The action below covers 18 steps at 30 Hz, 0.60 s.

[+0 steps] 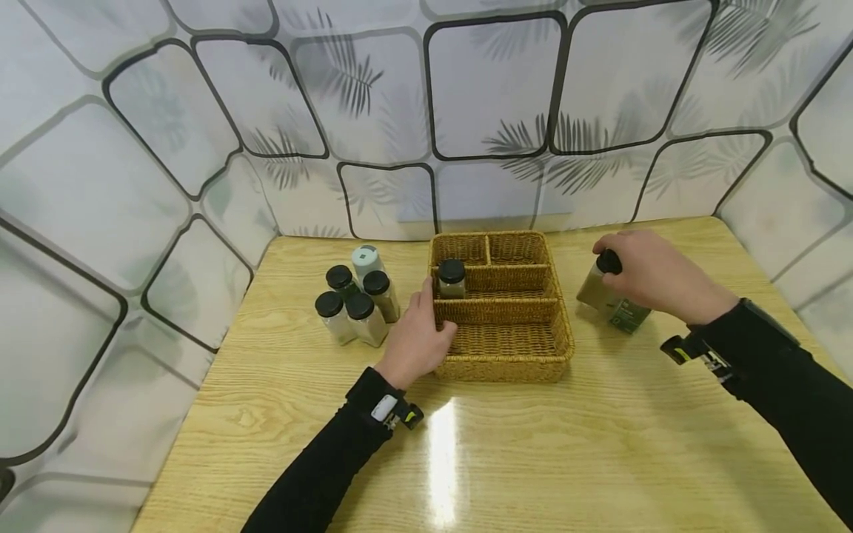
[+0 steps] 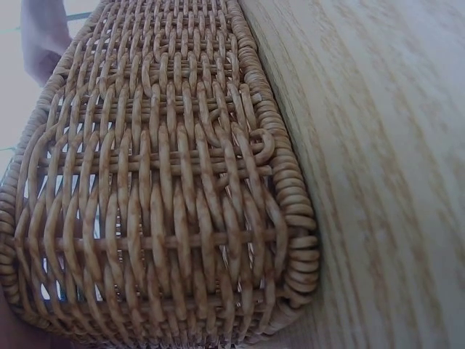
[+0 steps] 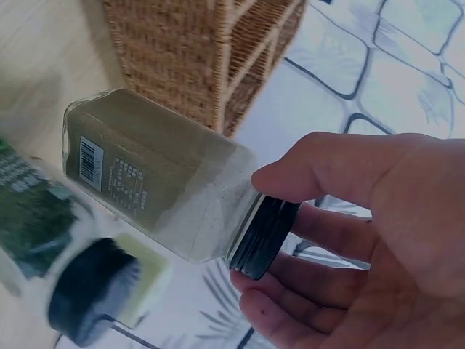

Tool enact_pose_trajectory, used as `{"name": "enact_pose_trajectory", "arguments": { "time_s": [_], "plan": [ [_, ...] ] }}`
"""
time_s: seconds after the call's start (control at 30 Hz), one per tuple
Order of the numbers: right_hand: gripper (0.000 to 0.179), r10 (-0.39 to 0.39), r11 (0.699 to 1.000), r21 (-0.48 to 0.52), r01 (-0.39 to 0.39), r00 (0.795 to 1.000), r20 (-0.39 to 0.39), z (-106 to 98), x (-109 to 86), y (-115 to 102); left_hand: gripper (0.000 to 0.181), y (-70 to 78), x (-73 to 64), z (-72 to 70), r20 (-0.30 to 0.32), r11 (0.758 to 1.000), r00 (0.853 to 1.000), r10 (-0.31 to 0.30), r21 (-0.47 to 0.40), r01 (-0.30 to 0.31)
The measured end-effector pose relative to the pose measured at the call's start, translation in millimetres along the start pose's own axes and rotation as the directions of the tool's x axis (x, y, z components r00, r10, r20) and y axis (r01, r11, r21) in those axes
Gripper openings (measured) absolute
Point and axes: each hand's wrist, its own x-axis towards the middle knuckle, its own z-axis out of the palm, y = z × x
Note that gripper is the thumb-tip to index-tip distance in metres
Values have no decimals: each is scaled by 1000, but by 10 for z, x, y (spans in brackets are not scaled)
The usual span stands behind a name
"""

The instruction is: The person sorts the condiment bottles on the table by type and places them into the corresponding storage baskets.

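My right hand point(image 1: 656, 274) pinches a spice jar point(image 1: 595, 289) by its black lid, thumb on one side and fingers on the other. In the right wrist view this clear spice jar point(image 3: 145, 167) is tilted, with brownish-grey powder and a barcode label. Close behind it is a green-labelled jar point(image 1: 629, 315), whose dark green contents show in the right wrist view. My left hand point(image 1: 415, 340) grips the left side of the woven basket point(image 1: 503, 369), its thumb over the rim. Inside the basket's middle row, at the left, stands a black-lidded jar point(image 1: 452, 280).
Left of the basket, several jars with black lids point(image 1: 360, 306) stand grouped with a pale-green-capped container point(image 1: 366, 259). Dividers point(image 1: 496, 300) split the basket into compartments. A patterned curtain point(image 1: 493, 89) borders the wooden table point(image 1: 533, 459) at the back and sides.
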Motion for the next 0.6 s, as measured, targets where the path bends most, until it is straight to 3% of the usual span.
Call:
{"name": "enact_pose_trajectory", "arguments": {
  "time_s": [0.3,0.6],
  "plan": [
    [42,-1,1000,-5,1,1000,-25,-175,48,-153,81,9,0,-13,10,1000,1000,-5,1,5],
    [38,-55,998,-16,54,994,-92,-280,87,-288,80,10,-4,-19,11,1000,1000,-8,-7,8]
  ]
}}
